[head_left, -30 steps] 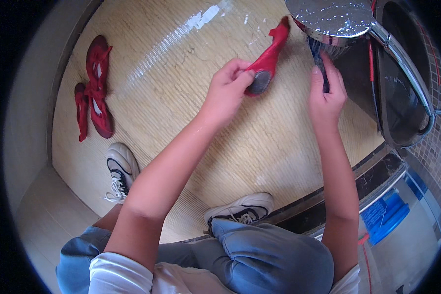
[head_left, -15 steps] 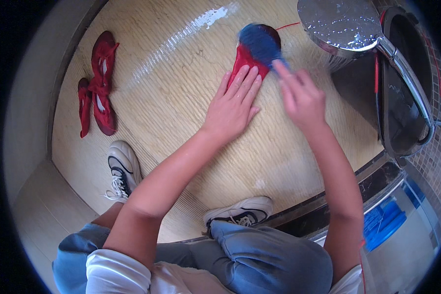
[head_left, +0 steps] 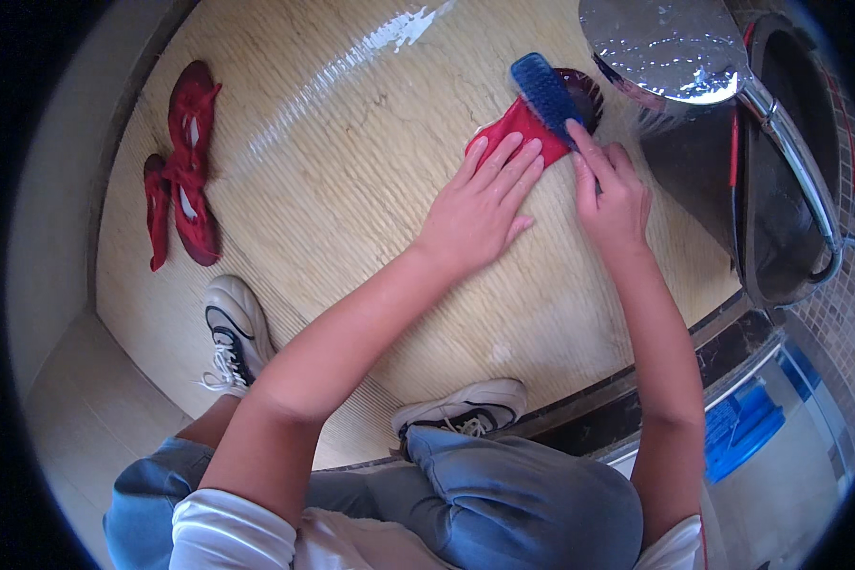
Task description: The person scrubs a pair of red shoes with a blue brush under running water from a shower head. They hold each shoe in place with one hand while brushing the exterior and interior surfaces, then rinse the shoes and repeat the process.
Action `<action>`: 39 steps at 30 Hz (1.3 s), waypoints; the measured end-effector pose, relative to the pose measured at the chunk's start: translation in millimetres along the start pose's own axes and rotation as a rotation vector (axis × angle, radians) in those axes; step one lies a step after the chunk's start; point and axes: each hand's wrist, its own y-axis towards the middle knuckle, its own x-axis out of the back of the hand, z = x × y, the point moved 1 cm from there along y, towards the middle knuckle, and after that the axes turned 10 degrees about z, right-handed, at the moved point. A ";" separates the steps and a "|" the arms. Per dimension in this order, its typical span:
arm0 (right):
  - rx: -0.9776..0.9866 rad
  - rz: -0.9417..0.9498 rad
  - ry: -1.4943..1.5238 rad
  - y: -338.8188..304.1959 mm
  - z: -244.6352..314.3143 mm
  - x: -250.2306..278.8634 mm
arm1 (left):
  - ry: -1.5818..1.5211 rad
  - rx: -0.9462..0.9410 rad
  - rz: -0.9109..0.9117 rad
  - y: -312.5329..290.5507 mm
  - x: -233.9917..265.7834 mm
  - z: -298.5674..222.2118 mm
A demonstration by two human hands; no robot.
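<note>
A wet red cloth shoe with a dark sole lies on the ribbed wooden floor, towards the far right. My left hand rests flat on its near end, fingers spread. Gripped in my right hand is a blue scrubbing brush, its handle under my fingers and its head lying across the shoe. The brush and my left hand cover parts of the shoe.
More red cloth shoes lie bunched at the left. At the far right a chrome shower head hangs over a dark bucket. My sneakers stand nearby. A blue object sits beyond the raised edge at lower right.
My left hand and the red shoe have shifted to the right. My right hand has moved right and slightly down with the brush, which is less blurred now.
</note>
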 end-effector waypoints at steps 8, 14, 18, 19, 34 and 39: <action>0.012 -0.030 -0.084 -11.8 -6.3 -0.1 | 0.020 0.010 0.019 1.6 1.2 0.6; -0.001 -0.051 -0.156 -27.3 -4.3 -7.9 | 0.015 0.006 0.024 -2.0 3.9 4.1; -0.051 -0.047 -0.101 -27.1 -15.1 -1.1 | 0.095 0.026 0.031 -5.9 8.7 5.9; -0.068 -0.089 -0.092 -22.0 -25.0 1.3 | 0.104 0.029 0.034 -6.0 10.6 6.7; 0.179 0.118 -0.070 -32.4 23.2 -7.3 | 0.148 0.103 0.035 -34.0 15.4 18.8; -0.039 -0.098 -0.118 -19.3 -22.7 2.3 | 0.149 0.066 -0.011 -40.9 14.7 21.1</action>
